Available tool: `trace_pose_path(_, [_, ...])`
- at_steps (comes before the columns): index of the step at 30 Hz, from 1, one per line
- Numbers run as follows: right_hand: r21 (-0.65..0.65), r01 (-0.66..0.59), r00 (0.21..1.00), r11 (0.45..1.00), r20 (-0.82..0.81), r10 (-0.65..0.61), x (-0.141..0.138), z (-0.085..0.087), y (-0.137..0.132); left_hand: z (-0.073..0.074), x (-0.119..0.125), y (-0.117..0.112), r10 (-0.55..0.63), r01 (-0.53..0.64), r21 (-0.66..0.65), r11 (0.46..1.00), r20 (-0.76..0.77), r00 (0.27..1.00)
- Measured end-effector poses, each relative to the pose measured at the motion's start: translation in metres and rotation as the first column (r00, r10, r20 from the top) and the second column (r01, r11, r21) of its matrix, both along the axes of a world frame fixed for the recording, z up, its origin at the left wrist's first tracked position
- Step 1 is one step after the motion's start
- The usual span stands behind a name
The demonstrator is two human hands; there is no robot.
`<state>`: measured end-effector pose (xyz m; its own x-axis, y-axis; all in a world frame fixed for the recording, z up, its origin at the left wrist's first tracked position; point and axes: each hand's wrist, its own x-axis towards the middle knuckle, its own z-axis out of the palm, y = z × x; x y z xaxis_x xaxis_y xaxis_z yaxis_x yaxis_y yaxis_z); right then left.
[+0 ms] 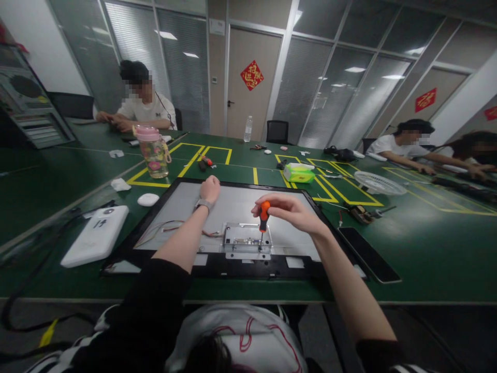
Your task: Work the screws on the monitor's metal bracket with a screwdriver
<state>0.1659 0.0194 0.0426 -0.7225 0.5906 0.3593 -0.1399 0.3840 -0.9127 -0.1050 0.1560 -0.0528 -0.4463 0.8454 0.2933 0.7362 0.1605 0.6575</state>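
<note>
My right hand [289,211] grips an orange-and-black screwdriver [264,210] by its handle, fingers around the top. The screwdriver stands upright, its tip down at the lower right of a metal bracket [230,239] with a small circuit board. This bracket sits near the front edge of a large flat display panel [240,199] with a black frame. Over the panel's back left part, my left hand [210,189] is closed in a fist; whatever it may hold is hidden. Thin wires [171,226] run leftward from the bracket.
Left of the panel lie a white power bank [97,235] and a white oval case [148,200]; a pink-lidded bottle [152,153] stands behind. To the right are a black phone [368,254], a small motor assembly [365,213] and a green tissue pack [298,173]. Other people sit across the table.
</note>
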Motion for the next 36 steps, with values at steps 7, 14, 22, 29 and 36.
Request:
trace_pose_path(7, [0.038,0.199,0.978,0.979,-0.073,-0.196,-0.004,-0.004,0.017,-0.002,0.012,-0.01,-0.128,0.096,-0.185,0.978,-0.168,0.978])
trace_pose_path(14, [-0.084,0.282,0.943,0.956,-0.161,-0.292,-0.003,-0.024,0.019,0.01,0.01,-0.008,-0.277,0.274,-0.236,0.932,0.02,0.961])
trace_pose_path(22, [-0.125,0.371,0.904,0.92,-0.176,-0.389,0.005,-0.03,0.018,0.017,-0.005,-0.011,-0.348,0.4,-0.189,0.897,0.257,0.901])
trace_pose_path(29, [-0.128,0.383,0.901,0.915,-0.169,-0.4,0.002,-0.03,0.017,0.001,0.002,-0.011,-0.304,0.341,-0.116,0.933,0.254,0.918])
trace_pose_path(36, [-0.098,0.401,0.897,0.911,-0.161,-0.412,0.002,-0.028,0.014,-0.012,0.016,-0.024,-0.275,0.274,-0.092,0.957,0.002,0.961])
